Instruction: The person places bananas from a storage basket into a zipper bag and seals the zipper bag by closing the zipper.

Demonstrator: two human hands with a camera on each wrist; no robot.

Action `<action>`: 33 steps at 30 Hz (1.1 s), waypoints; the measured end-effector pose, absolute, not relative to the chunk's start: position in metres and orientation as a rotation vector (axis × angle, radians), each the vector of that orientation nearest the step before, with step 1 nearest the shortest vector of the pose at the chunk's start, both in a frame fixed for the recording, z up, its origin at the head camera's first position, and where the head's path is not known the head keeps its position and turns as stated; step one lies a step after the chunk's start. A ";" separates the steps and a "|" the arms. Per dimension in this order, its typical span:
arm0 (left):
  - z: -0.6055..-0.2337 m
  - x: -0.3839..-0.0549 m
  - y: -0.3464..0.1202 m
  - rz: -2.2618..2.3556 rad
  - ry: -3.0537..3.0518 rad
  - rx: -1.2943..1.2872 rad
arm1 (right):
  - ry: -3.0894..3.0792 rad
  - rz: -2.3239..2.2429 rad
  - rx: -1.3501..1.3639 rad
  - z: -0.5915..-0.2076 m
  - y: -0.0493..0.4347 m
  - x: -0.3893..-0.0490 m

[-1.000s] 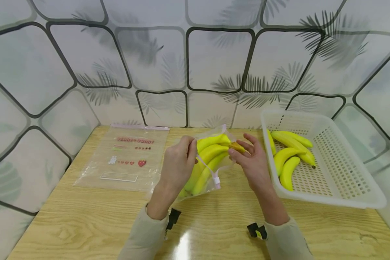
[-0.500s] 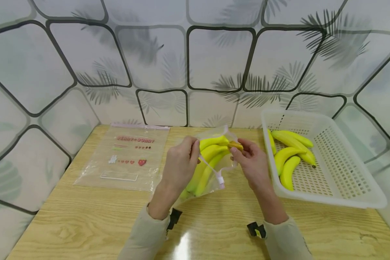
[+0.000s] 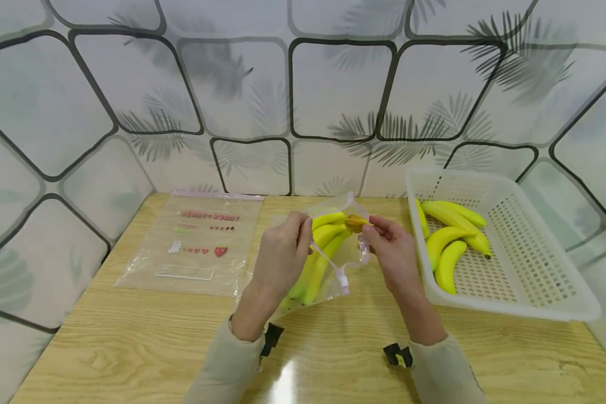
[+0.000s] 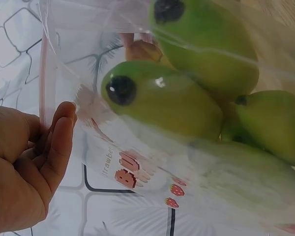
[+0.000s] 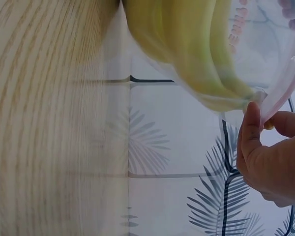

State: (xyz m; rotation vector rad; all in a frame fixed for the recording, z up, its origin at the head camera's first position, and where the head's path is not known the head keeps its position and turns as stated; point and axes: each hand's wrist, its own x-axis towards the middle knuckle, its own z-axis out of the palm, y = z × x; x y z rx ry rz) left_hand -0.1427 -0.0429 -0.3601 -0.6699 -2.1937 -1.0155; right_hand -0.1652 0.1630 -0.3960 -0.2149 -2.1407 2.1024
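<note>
A clear zip bag (image 3: 323,290) with a pale pink zipper edge stands tilted mid-table, holding a bunch of yellow bananas (image 3: 317,247). My left hand (image 3: 279,255) pinches the bag's left rim between thumb and fingers. At the bag's mouth, my right hand (image 3: 395,255) pinches the right rim, its fingertips close to the bunch's brown stem (image 3: 354,223). Through the plastic, the left wrist view shows greenish banana ends (image 4: 162,96) with dark tips. The pink zipper strip (image 5: 285,88) runs up from the right fingers in the right wrist view.
To the right stands a white perforated basket (image 3: 540,264) with several loose bananas (image 3: 451,264) at its left side. A flat printed zip bag (image 3: 146,258) lies on the wooden table (image 3: 131,348) at left. A patterned wall covering (image 3: 338,90) closes off the back.
My right hand has moved left to the bag's mouth and its fingers have closed at the rim. The brown stem has shifted left, farther into the bag. My left hand keeps its hold.
</note>
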 end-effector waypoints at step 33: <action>-0.353 -0.141 -0.051 -0.915 -2.198 -0.673 | -2.030 2.408 -0.191 -0.392 0.166 -0.167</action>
